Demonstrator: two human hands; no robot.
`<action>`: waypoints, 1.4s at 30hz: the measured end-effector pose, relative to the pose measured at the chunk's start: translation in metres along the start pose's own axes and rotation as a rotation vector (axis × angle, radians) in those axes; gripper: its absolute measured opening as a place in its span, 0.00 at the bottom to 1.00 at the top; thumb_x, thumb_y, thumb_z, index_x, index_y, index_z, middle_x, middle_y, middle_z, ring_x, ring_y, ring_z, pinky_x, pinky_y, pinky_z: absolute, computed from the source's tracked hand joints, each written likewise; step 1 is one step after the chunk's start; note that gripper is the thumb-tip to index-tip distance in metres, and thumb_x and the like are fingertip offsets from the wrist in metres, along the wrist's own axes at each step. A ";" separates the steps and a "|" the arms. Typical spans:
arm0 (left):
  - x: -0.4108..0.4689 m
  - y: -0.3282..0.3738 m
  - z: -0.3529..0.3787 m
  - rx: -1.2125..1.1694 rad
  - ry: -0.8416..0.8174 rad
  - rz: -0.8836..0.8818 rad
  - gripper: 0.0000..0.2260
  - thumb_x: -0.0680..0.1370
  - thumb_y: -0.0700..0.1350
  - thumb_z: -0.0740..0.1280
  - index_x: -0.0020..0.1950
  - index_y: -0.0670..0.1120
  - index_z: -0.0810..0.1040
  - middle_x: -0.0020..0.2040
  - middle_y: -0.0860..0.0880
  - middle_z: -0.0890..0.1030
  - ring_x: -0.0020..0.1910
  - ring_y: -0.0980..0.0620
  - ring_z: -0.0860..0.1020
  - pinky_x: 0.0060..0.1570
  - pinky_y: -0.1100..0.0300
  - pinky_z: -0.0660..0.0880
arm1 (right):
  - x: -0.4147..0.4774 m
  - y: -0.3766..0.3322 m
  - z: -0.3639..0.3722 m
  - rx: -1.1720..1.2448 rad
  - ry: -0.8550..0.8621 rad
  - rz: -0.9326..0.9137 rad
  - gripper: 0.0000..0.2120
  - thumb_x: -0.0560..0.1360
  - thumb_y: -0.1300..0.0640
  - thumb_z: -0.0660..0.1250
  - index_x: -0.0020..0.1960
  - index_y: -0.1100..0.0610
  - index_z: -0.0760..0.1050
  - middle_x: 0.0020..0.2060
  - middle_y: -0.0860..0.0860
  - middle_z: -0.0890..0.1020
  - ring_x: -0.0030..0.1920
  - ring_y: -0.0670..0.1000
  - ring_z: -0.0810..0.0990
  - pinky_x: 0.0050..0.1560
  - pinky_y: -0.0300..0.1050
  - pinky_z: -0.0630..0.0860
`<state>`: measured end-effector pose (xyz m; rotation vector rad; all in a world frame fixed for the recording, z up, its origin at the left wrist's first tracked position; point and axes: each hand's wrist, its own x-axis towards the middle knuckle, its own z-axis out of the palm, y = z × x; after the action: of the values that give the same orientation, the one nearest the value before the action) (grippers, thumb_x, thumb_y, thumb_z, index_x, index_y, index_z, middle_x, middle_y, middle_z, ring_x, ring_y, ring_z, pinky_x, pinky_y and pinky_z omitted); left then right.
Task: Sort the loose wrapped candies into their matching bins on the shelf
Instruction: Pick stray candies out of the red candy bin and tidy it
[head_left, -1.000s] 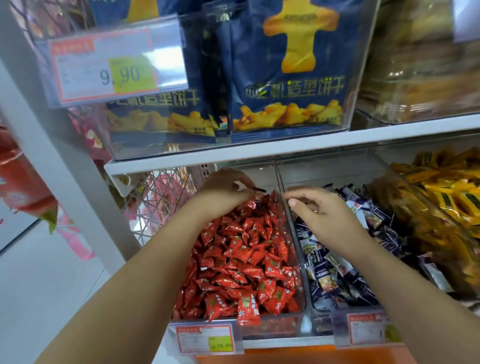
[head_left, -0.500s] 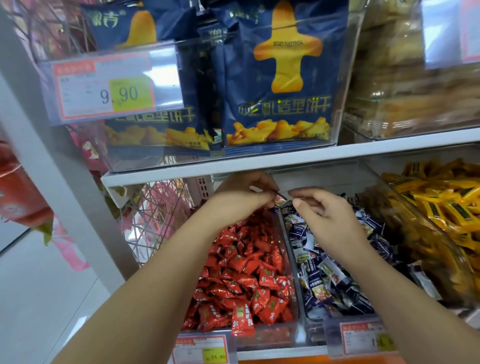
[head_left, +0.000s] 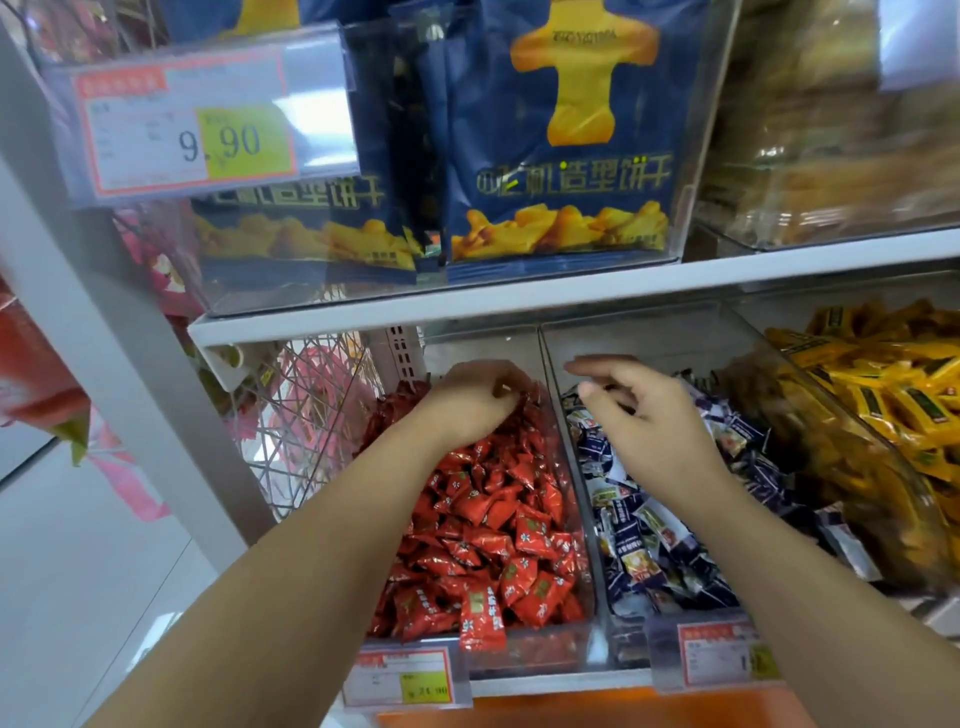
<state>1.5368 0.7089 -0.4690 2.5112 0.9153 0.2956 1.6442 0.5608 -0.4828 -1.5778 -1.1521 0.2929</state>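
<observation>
Red candies (head_left: 488, 519) fill one bin (head_left: 524, 649), navy candies (head_left: 649, 545) the next; left hand (head_left: 470, 400) curled, hold unclear, right hand (head_left: 644, 415) slack.

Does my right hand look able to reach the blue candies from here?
Likely yes: the right hand is open right above the blue candies, and nothing covers their bin.

Up on the upper shelf (head_left: 519, 301), two dark blue biscuit bags (head_left: 561, 156) with yellow plane shapes stand upright in a clear box (head_left: 311, 299), and a price tag (head_left: 192, 124) reading 9.90 hangs across its left front. At the right edge sits a second clear box (head_left: 779, 244), blurred tan snacks (head_left: 831, 156) inside. Past the grey upright post (head_left: 104, 338) on the left there's a wire rack (head_left: 301, 415), pink packets (head_left: 156, 270) behind it and pale floor (head_left: 78, 571) below.
</observation>
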 end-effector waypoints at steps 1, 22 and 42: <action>0.004 -0.001 0.003 0.069 -0.037 0.010 0.12 0.80 0.43 0.61 0.61 0.51 0.77 0.62 0.50 0.77 0.60 0.50 0.75 0.52 0.64 0.68 | 0.000 0.001 0.002 -0.039 -0.074 -0.004 0.11 0.79 0.57 0.62 0.57 0.48 0.78 0.51 0.37 0.77 0.54 0.38 0.74 0.52 0.24 0.66; 0.001 -0.035 0.000 0.356 -0.597 -0.025 0.16 0.80 0.50 0.60 0.67 0.55 0.74 0.71 0.53 0.69 0.70 0.51 0.66 0.72 0.50 0.59 | 0.006 0.009 -0.002 -0.086 -0.302 0.048 0.11 0.78 0.53 0.62 0.57 0.42 0.77 0.57 0.39 0.75 0.53 0.29 0.70 0.49 0.25 0.64; -0.006 -0.010 -0.018 0.168 -0.401 -0.110 0.11 0.81 0.48 0.56 0.50 0.52 0.78 0.55 0.55 0.76 0.52 0.54 0.72 0.54 0.60 0.65 | 0.006 0.013 -0.002 -0.080 -0.337 0.015 0.12 0.78 0.53 0.62 0.58 0.40 0.76 0.55 0.34 0.73 0.52 0.24 0.69 0.49 0.21 0.66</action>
<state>1.5203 0.7182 -0.4583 2.5211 0.9360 -0.3227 1.6550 0.5650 -0.4906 -1.6485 -1.4247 0.5441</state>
